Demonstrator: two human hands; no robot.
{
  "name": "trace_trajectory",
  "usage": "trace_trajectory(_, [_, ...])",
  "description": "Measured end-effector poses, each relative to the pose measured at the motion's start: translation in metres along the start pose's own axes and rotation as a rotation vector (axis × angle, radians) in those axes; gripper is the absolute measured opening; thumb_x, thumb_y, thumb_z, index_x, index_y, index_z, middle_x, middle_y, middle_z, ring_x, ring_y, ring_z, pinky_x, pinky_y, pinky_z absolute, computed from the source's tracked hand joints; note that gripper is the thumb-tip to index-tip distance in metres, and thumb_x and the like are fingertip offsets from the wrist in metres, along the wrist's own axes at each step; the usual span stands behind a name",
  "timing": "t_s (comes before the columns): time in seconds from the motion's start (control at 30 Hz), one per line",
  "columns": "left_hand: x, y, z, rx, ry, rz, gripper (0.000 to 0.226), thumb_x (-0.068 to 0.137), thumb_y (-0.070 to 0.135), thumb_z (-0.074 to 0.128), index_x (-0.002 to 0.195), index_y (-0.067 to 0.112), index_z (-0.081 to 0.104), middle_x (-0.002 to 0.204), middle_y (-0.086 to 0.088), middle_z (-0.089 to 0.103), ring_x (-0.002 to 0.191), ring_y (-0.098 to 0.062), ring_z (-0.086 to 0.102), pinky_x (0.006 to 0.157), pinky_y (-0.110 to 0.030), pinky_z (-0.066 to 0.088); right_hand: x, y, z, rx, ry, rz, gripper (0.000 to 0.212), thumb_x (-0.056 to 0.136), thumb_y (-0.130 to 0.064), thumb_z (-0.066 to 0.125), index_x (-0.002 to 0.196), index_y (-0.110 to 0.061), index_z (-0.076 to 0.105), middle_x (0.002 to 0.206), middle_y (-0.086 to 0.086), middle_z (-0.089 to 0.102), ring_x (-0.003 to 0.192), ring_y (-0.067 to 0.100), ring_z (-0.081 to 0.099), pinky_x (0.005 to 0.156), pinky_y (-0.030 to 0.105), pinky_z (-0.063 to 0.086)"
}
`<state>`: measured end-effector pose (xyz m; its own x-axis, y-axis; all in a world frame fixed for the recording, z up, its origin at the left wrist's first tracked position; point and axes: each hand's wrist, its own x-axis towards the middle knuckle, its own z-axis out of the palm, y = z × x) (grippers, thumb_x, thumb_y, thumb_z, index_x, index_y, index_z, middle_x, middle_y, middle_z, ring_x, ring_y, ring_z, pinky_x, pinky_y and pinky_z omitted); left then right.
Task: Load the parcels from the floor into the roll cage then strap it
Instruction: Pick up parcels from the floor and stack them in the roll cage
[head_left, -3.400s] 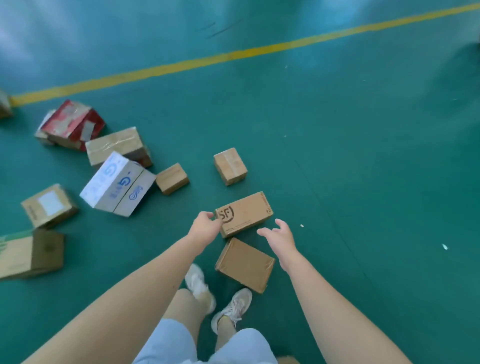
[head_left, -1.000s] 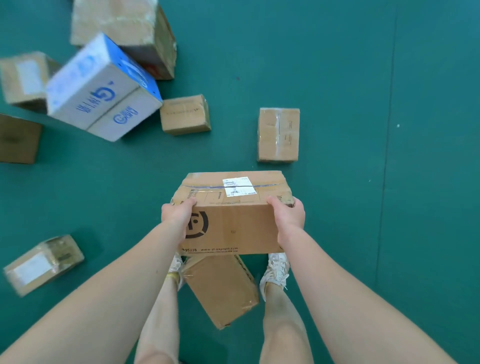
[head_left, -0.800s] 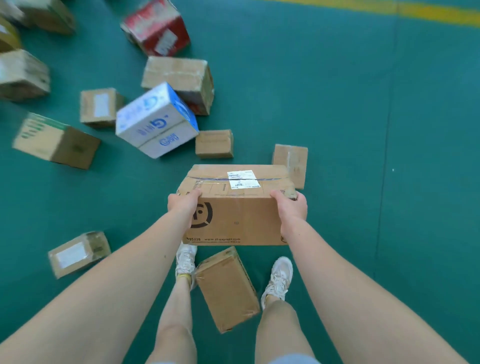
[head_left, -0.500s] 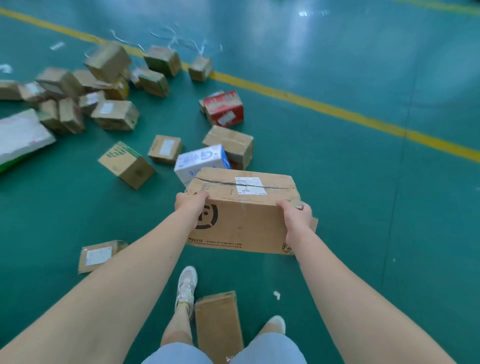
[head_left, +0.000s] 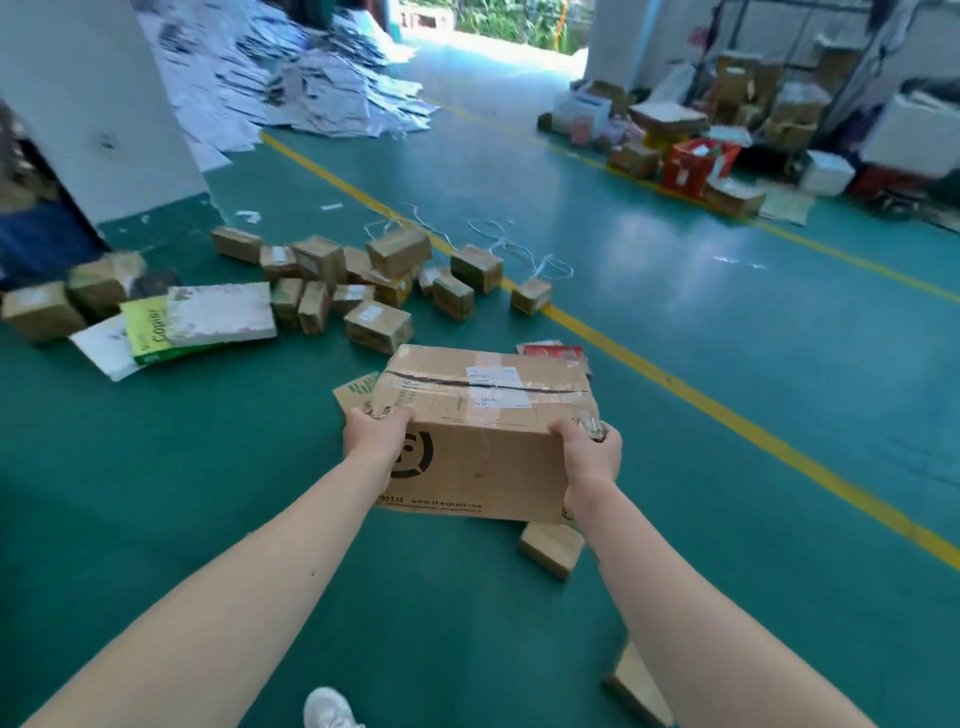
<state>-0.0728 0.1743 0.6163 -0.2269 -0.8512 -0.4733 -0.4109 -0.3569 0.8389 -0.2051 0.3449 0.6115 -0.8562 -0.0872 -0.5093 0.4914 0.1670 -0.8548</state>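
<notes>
Green floor (head_left: 156, 467) below; left hand (head_left: 374, 436) and right hand (head_left: 589, 454) grip taped, black-logoed brown parcel (head_left: 483, 415).

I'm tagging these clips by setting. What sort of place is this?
Probably a courier warehouse: taped cardboard parcels strewn over a green floor, a yellow lane line, and an express-courier carton held by left hand and right hand.

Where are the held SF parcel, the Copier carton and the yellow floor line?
SF parcel (head_left: 488, 467): head view, printed front face.
Copier carton (head_left: 218, 312): head view, white top face.
yellow floor line (head_left: 727, 417): head view, stretch right of the parcel.
</notes>
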Motion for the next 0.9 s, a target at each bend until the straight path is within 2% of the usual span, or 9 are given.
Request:
trace_trajectory(0.1, [0.038, 0.030, -0.047, -0.069, 0.042, 0.017, 0.042, 0.084, 0.033, 0.067, 0.115, 0.013, 0.046, 0.099, -0.008, 0.060, 0.089, -0.027, 0.058, 0.076, -0.038, 0.048, -0.011, -0.025, 0.069, -0.020, -0.066, -0.055, 0.053, 0.083, -0.028, 0.073, 0.127, -0.023, 0.044, 0.119, 0.006, 0.052, 0.109, 0.026, 0.049, 0.093, 0.043, 0.045])
trace_trajectory(0.17, [0.066, 0.047, -0.081, -0.103, 0.071, 0.032, 0.046, 0.084, 0.034, 0.068, 0.119, 0.012, 0.047, 0.102, -0.009, 0.060, 0.090, -0.027, 0.057, 0.078, -0.039, 0.048, -0.020, -0.038, 0.118, -0.038, -0.114, -0.092, 0.059, 0.083, -0.028, 0.073, 0.133, -0.022, 0.042, 0.124, 0.008, 0.051, 0.111, 0.026, 0.049, 0.094, 0.042, 0.044])
trace_trajectory(0.3, [0.115, 0.079, -0.155, -0.173, 0.149, 0.081, 0.048, 0.085, 0.034, 0.069, 0.121, 0.011, 0.047, 0.110, -0.011, 0.059, 0.092, -0.027, 0.056, 0.077, -0.038, 0.046, -0.046, -0.055, 0.215, -0.071, -0.200, -0.132, 0.067, 0.077, -0.036, 0.074, 0.135, -0.027, 0.041, 0.128, 0.009, 0.050, 0.111, 0.028, 0.051, 0.101, 0.052, 0.045])
trace_trajectory(0.43, [0.152, 0.095, -0.232, -0.231, 0.248, 0.098, 0.045, 0.085, 0.034, 0.068, 0.116, 0.012, 0.045, 0.109, -0.009, 0.057, 0.081, -0.021, 0.054, 0.075, -0.037, 0.045, -0.079, -0.063, 0.302, -0.080, -0.301, -0.159, 0.062, 0.076, -0.037, 0.073, 0.130, -0.029, 0.043, 0.125, 0.006, 0.052, 0.106, 0.027, 0.053, 0.099, 0.051, 0.047])
trace_trajectory(0.53, [0.170, 0.097, -0.280, -0.269, 0.313, 0.100, 0.047, 0.084, 0.032, 0.068, 0.120, 0.011, 0.046, 0.111, -0.008, 0.057, 0.085, -0.023, 0.055, 0.077, -0.036, 0.047, -0.099, -0.061, 0.355, -0.105, -0.391, -0.163, 0.063, 0.075, -0.037, 0.073, 0.129, -0.031, 0.041, 0.124, 0.006, 0.052, 0.106, 0.027, 0.054, 0.098, 0.053, 0.047])
trace_trajectory(0.6, [0.179, 0.092, -0.321, -0.312, 0.384, 0.102, 0.048, 0.084, 0.031, 0.068, 0.122, 0.011, 0.046, 0.112, -0.008, 0.057, 0.089, -0.024, 0.055, 0.076, -0.036, 0.046, -0.118, -0.054, 0.399, -0.139, -0.457, -0.179, 0.062, 0.077, -0.034, 0.073, 0.130, -0.028, 0.042, 0.123, 0.007, 0.053, 0.105, 0.027, 0.053, 0.095, 0.047, 0.047])
trace_trajectory(0.73, [0.195, 0.078, -0.391, -0.369, 0.535, 0.062, 0.048, 0.085, 0.032, 0.067, 0.122, 0.011, 0.046, 0.114, -0.010, 0.058, 0.079, -0.019, 0.054, 0.071, -0.035, 0.044, -0.158, -0.041, 0.474, -0.200, -0.605, -0.192, 0.063, 0.079, -0.032, 0.072, 0.134, -0.026, 0.041, 0.125, 0.009, 0.050, 0.103, 0.026, 0.051, 0.084, 0.040, 0.043])
trace_trajectory(0.8, [0.200, 0.070, -0.424, -0.384, 0.610, 0.011, 0.048, 0.087, 0.032, 0.066, 0.124, 0.011, 0.042, 0.117, -0.010, 0.056, 0.083, -0.022, 0.054, 0.072, -0.037, 0.045, -0.179, -0.030, 0.510, -0.240, -0.676, -0.195, 0.066, 0.075, -0.036, 0.072, 0.133, -0.028, 0.041, 0.124, 0.009, 0.052, 0.104, 0.027, 0.053, 0.090, 0.043, 0.047])
trace_trajectory(0.9, [0.207, 0.058, -0.464, -0.419, 0.731, -0.046, 0.059, 0.090, 0.030, 0.064, 0.137, 0.010, 0.036, 0.117, -0.005, 0.048, 0.090, -0.026, 0.051, 0.075, -0.040, 0.046, -0.207, -0.015, 0.559, -0.298, -0.789, -0.175, 0.067, 0.067, -0.039, 0.071, 0.126, -0.031, 0.041, 0.121, 0.008, 0.054, 0.103, 0.030, 0.055, 0.095, 0.052, 0.049])
